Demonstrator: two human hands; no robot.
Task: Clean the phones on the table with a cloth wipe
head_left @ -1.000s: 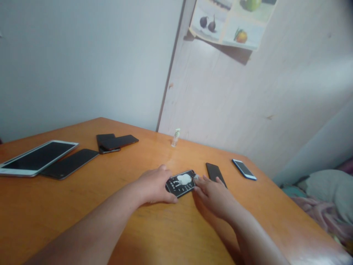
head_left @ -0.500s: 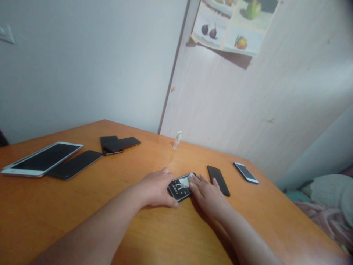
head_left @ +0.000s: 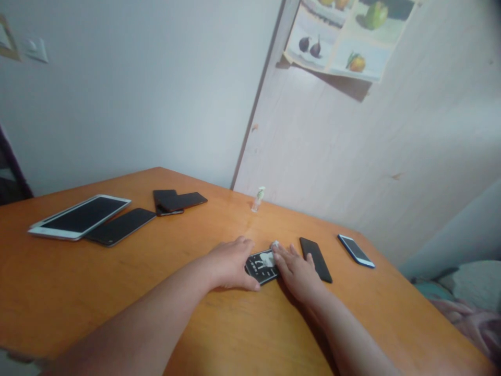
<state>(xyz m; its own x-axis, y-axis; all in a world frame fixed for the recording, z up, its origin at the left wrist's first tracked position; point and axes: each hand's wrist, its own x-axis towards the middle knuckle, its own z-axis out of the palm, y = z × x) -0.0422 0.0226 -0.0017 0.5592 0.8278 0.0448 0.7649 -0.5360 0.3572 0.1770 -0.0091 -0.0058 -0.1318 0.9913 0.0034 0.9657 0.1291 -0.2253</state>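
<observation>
Head view: I look from afar onto a wooden table [head_left: 219, 329], with both bare hands reaching in from the near edge.
Phone: black with a white print, the phone [head_left: 261, 270] lies flat on the table, slightly slanted, between the hands.
Left hand: the left hand [head_left: 231, 265] grips the phone's left end, thumb at the near edge, fingers round the far side.
Right hand: the right hand [head_left: 299, 272] lies over the phone's right end, fingers stretched and close together, thumb apart, clamped on nothing I can see.
Wad: a small pale wad [head_left: 274, 244] shows at the right fingertips; I cannot tell its material.
Right side: a black phone [head_left: 320, 265] is just beside the right thumb, contact unclear to me; a blue phone [head_left: 355, 251] lies farther out.
Left side: a tablet [head_left: 80, 215] overlaps a grey phone [head_left: 123, 226]; beyond, two phones [head_left: 183, 201] cross.
Back: a pump bottle [head_left: 257, 201] stands upright near the wall.
</observation>
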